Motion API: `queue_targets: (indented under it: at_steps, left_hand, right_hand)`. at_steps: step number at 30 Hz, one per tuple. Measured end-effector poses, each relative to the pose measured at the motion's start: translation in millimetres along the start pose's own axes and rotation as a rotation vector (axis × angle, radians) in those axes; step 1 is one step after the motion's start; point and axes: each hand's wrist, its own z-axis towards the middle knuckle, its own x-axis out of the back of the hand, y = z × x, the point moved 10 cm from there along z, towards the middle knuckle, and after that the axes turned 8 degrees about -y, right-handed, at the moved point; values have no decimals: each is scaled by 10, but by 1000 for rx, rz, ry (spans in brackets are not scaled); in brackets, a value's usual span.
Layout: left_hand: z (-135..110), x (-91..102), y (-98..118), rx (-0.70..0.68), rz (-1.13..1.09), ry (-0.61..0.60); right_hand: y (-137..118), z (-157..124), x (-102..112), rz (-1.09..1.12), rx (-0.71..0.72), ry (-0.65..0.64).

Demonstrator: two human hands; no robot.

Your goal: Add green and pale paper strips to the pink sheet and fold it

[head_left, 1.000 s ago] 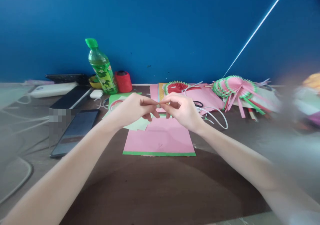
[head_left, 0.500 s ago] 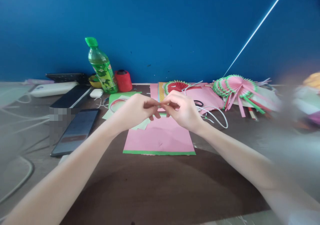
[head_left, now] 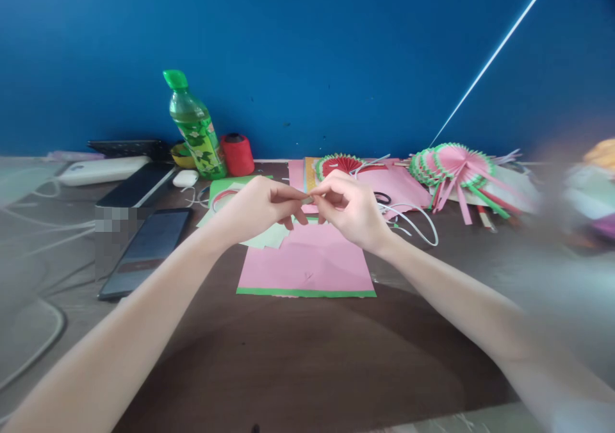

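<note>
Hands [head_left: 255, 207] meet (fingertips [head_left: 298, 194] pinched).

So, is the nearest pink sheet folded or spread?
Spread: the pink sheet lies flat on the table, its green near edge in full view; its far part is partly hidden.

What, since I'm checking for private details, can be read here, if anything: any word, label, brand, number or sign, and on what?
No text can be read.
Green plastic bottle: flowered label, any lettering too blurred to read.
White oblong case: small mark, too small to read.
Smartphone lying beside the left forearm: brownish band on the screen, no legible words.
Pink paper sheet: faint mark, too unclear to call a letter or sign.
</note>
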Motion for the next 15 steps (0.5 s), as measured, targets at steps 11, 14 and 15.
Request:
queue_targets:
  at_steps: [11,14,15]
  left_hand:
    - [-8,180,-174,78,-31,-25]
    - [0,246,-256,101,-17,-30]
    - [-1,261,-272,107,-10,-34]
  right_hand:
    - [371,47,535,13,-275,205]
    - [542,56,788,34,-343,285]
    - [594,59,866,34,-349,306]
